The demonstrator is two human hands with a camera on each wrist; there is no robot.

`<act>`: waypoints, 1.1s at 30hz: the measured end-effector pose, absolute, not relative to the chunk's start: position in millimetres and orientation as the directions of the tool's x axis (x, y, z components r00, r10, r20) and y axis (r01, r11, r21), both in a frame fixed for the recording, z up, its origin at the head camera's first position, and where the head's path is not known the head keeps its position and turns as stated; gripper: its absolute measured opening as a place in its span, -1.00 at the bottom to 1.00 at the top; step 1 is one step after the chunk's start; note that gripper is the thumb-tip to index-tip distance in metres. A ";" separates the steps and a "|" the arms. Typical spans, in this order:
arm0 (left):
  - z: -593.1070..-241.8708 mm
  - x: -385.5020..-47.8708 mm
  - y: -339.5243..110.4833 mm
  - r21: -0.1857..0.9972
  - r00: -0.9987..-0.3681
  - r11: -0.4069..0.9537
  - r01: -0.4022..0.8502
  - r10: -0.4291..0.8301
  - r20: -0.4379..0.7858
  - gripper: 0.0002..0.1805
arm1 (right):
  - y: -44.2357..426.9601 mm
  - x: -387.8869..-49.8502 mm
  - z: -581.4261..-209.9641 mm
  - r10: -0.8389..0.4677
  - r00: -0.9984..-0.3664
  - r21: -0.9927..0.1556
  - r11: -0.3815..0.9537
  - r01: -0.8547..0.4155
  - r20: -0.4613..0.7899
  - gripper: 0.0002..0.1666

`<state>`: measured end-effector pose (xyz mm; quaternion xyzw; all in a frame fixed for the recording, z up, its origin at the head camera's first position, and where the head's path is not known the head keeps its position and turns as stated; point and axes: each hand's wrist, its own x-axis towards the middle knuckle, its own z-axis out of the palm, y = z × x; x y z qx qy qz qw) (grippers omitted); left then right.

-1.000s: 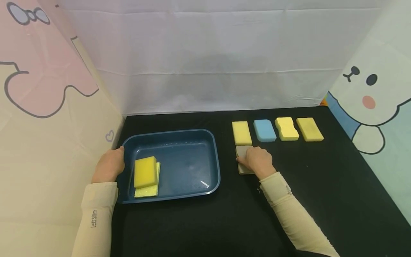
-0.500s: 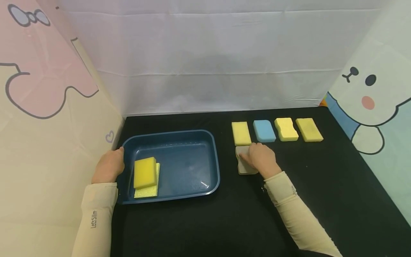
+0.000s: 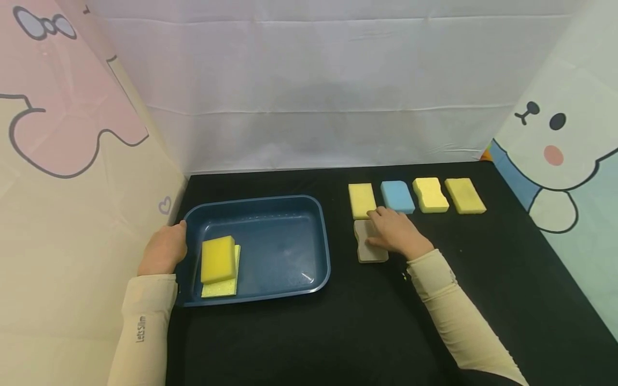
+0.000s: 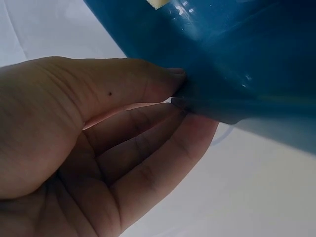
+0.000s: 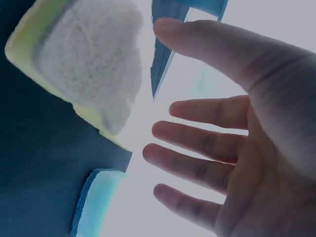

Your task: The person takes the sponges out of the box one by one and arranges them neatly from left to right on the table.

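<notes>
Your left hand (image 3: 163, 249) pinches the blue tray (image 3: 280, 252) by its left rim; a light, steady hold should do. Your right hand (image 3: 397, 231), fingers spread and gripping nothing, is over the grey-faced sponge (image 3: 369, 254) right of the tray; whether it touches is unclear. Best grip its long sides, without nudging the rectangular yellow sponge (image 3: 362, 200) just beyond or the blue sponge (image 3: 397, 197).

Head view looks down and forward across the desk (image 3: 299, 343); wrist views face the fingers (image 4: 155, 180) closely; head and left wrist share the tray (image 3: 280, 246).
</notes>
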<state>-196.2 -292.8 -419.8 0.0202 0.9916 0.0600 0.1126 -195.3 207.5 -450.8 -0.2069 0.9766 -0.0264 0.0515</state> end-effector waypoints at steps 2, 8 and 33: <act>-420.0 -196.9 -292.9 0.121 -0.972 0.992 0.025 0.052 -0.228 -0.43 | 204.6 -195.1 -447.7 -0.425 -0.901 -0.088 0.904 -0.418 -0.084 -0.18; -419.0 -196.8 -293.5 0.121 -0.973 0.992 0.033 0.060 -0.224 -0.44 | 182.7 -198.3 -436.2 -0.481 -0.873 -0.114 0.874 -0.471 -0.077 -0.19; -417.0 -195.9 -293.3 0.132 -0.969 0.991 0.015 0.047 -0.244 -0.42 | 19.2 -207.2 -394.5 -0.732 -0.669 0.058 0.667 -0.742 -0.128 -0.10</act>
